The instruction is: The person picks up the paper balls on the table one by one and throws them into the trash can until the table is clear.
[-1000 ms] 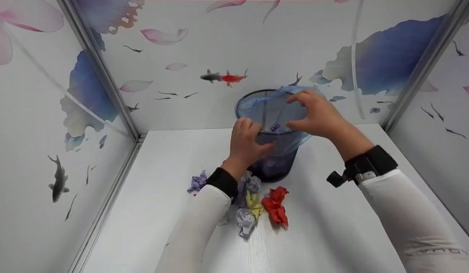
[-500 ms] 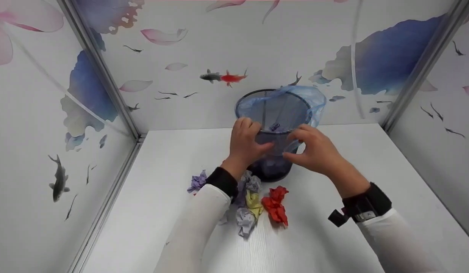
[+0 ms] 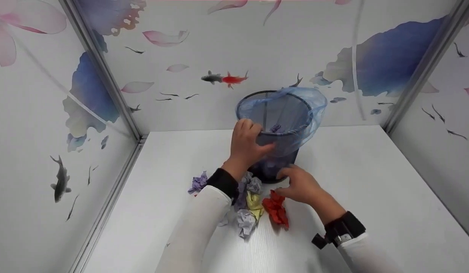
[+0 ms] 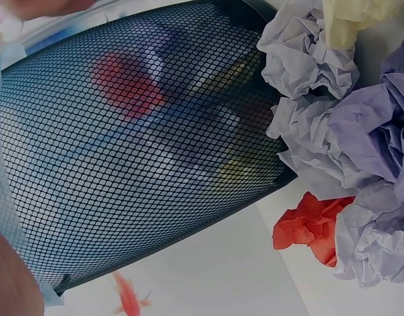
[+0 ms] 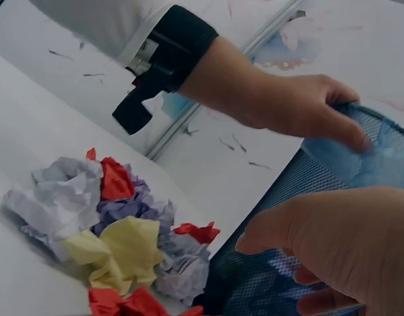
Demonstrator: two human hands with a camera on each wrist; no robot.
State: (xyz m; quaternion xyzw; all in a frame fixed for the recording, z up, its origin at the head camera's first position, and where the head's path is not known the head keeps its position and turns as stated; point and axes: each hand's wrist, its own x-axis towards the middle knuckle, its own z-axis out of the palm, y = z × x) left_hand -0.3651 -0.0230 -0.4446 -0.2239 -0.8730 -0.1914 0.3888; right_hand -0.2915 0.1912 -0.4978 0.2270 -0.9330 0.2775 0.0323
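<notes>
A dark mesh wastebasket (image 3: 270, 167) stands at the back of the table, lined with a thin blue plastic bag (image 3: 316, 110) folded over its rim. My left hand (image 3: 245, 142) grips the near-left rim, fingers over the edge and thumb outside, as the right wrist view also shows. Through the mesh (image 4: 155, 145), red, yellow and pale crumpled papers are visible inside. My right hand (image 3: 302, 185) holds nothing; its thumb and fingers are apart, just above a red crumpled paper (image 3: 277, 212). Beside it lie yellow paper (image 3: 254, 203) and white paper (image 3: 246, 222).
A purple crumpled paper (image 3: 198, 182) lies left of my left wrist. More pale and purple balls (image 4: 379, 125) crowd the basket's base, with a small red one (image 4: 314, 227) among them. Printed white panels enclose the white table (image 3: 352, 182) at the back and sides.
My right hand has come away from the bag at the rim and moved down toward the red paper. The bag edge now hangs loose on the right; my left hand stays on the rim.
</notes>
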